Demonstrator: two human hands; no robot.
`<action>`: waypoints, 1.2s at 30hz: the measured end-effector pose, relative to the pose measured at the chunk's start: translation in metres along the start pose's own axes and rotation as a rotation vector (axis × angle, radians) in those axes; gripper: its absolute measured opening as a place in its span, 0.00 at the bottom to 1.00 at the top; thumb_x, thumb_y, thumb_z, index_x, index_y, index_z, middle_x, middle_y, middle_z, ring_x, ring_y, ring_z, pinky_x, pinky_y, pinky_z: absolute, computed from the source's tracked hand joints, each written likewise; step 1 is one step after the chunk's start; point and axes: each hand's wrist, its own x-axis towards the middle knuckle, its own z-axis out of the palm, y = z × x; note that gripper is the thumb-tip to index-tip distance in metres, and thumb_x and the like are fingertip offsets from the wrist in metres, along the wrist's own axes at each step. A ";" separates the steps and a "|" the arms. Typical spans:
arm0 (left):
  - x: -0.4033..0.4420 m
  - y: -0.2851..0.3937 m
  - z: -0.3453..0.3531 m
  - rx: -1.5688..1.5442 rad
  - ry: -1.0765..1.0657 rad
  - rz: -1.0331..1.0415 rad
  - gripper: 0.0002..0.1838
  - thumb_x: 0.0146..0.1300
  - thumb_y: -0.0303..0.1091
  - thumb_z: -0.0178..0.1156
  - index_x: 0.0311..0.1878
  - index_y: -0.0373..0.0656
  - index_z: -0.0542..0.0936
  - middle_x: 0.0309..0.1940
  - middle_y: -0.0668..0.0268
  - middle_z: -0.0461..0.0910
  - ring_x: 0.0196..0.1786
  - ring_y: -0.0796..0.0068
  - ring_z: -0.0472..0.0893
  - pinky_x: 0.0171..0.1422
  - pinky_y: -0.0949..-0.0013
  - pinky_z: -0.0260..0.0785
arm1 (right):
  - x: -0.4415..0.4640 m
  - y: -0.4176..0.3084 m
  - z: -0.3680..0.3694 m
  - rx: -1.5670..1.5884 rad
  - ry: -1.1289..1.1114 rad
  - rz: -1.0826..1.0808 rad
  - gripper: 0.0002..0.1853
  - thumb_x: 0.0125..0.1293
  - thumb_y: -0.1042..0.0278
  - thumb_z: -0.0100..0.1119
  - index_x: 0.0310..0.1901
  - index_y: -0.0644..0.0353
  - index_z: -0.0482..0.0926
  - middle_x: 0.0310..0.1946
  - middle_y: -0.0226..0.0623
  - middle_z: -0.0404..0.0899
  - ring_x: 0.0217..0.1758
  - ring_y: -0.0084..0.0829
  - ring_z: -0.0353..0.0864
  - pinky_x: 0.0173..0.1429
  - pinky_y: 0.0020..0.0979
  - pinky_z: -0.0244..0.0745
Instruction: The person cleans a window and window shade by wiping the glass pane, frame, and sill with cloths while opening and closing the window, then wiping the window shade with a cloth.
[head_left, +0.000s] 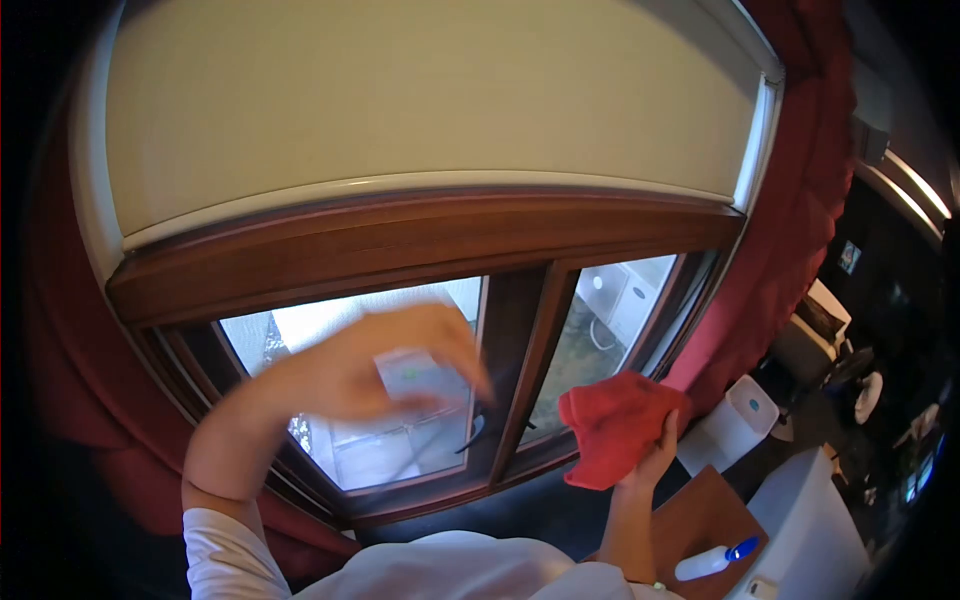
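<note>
My right hand grips a red cloth, which hangs in front of the lower part of the right window pane. On the other side, my left hand is raised before the left window pane, blurred by motion. Its fingers are curved and apart, with nothing between them. The dark window handle is just below and right of its fingers. A brown wooden frame surrounds the panes, under a lowered beige blind.
Red curtains hang on both sides of the window. At the lower right, a white bottle with a blue cap lies on a brown wooden surface. A white bin stands beyond it, near a pale furniture edge.
</note>
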 end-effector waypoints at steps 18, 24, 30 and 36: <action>0.056 0.003 0.067 -0.635 -0.156 0.313 0.13 0.69 0.36 0.49 0.47 0.35 0.73 0.42 0.56 0.73 0.47 0.60 0.72 0.52 0.61 0.61 | 0.062 0.015 -0.015 -0.039 0.077 0.065 0.27 0.66 0.48 0.48 0.58 0.59 0.66 0.54 0.41 0.72 0.56 0.42 0.72 0.61 0.46 0.66; 0.063 0.002 0.013 0.558 0.051 0.228 0.09 0.60 0.32 0.59 0.43 0.45 0.79 0.40 0.67 0.77 0.42 0.66 0.75 0.53 0.61 0.63 | 0.064 0.026 -0.011 -0.003 0.095 -0.035 0.24 0.66 0.52 0.48 0.58 0.60 0.66 0.53 0.42 0.73 0.55 0.42 0.74 0.59 0.47 0.68; 0.052 -0.041 -0.042 1.245 0.443 -0.133 0.15 0.53 0.36 0.63 0.42 0.41 0.77 0.46 0.55 0.72 0.52 0.53 0.70 0.59 0.55 0.61 | 0.062 0.023 -0.031 -0.269 0.203 -0.174 0.19 0.64 0.69 0.54 0.56 0.56 0.65 0.47 0.37 0.74 0.49 0.33 0.77 0.51 0.37 0.76; 0.030 -0.074 -0.077 1.475 0.465 -0.259 0.15 0.63 0.35 0.53 0.52 0.43 0.75 0.55 0.55 0.69 0.61 0.56 0.67 0.65 0.58 0.57 | 0.032 0.000 -0.071 -0.326 0.378 -0.247 0.18 0.64 0.67 0.55 0.55 0.57 0.67 0.49 0.33 0.72 0.52 0.28 0.73 0.56 0.30 0.70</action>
